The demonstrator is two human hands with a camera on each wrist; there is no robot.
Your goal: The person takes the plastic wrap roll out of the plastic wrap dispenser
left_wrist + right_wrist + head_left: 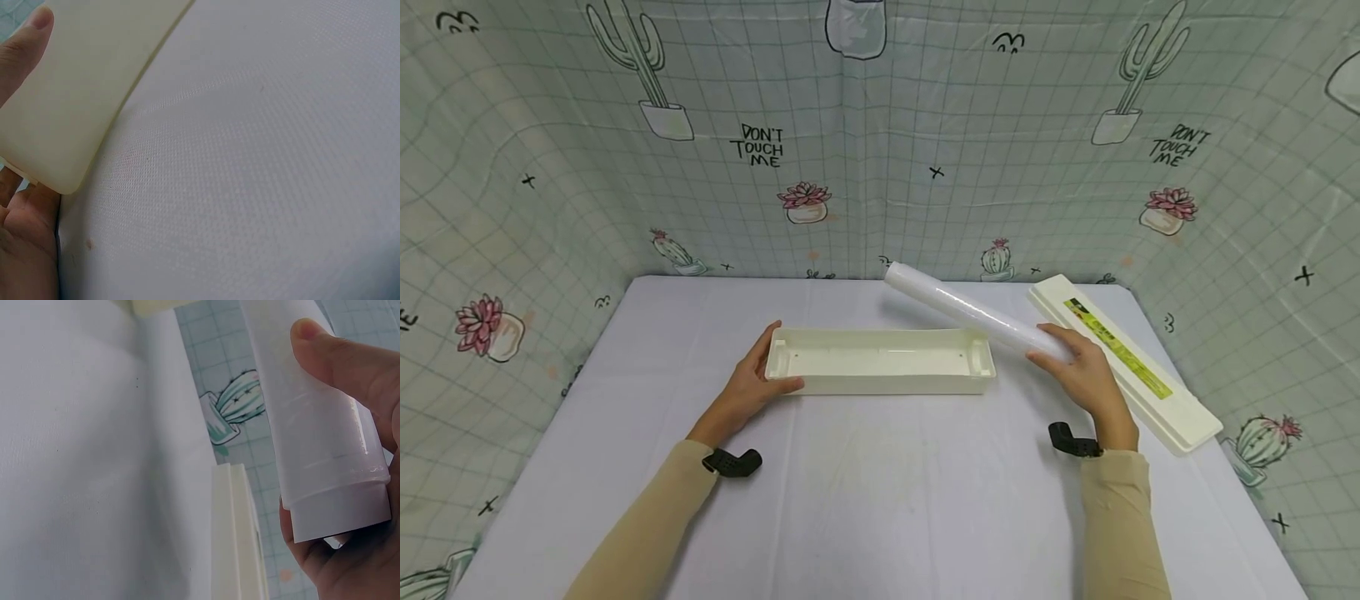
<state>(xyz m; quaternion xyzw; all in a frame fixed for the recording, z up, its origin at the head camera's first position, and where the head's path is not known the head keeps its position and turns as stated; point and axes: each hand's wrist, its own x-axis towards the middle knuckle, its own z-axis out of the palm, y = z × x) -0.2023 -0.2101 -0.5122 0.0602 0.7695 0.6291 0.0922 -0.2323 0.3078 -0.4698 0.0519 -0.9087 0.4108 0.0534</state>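
- Closest in, the left hand [751, 375] is gripping the left end of the open box [880, 385], thumb pressing on the near wall and fingers wrapping round that end.
- The box is sitting open side up on the table, its long axis running left to right across the person's front.
- The right hand [1086, 379] is clasping the near, right-hand end of the white roll [962, 308], thumb on one side, fingers curling beneath.
- Right of that hand, the lid [1126, 365] is lying on the table, slanting from far left to near right.
- Farther off, the roll is stretching away leftward from the right hand, its axis crossing the box's line at a slant rather than running parallel; its free end is pointing far left, behind the box. Whether it is touching the box's far right corner, I cannot tell.
- Farthest, the patterned cloth backdrop [880, 167] is hanging beyond the table.
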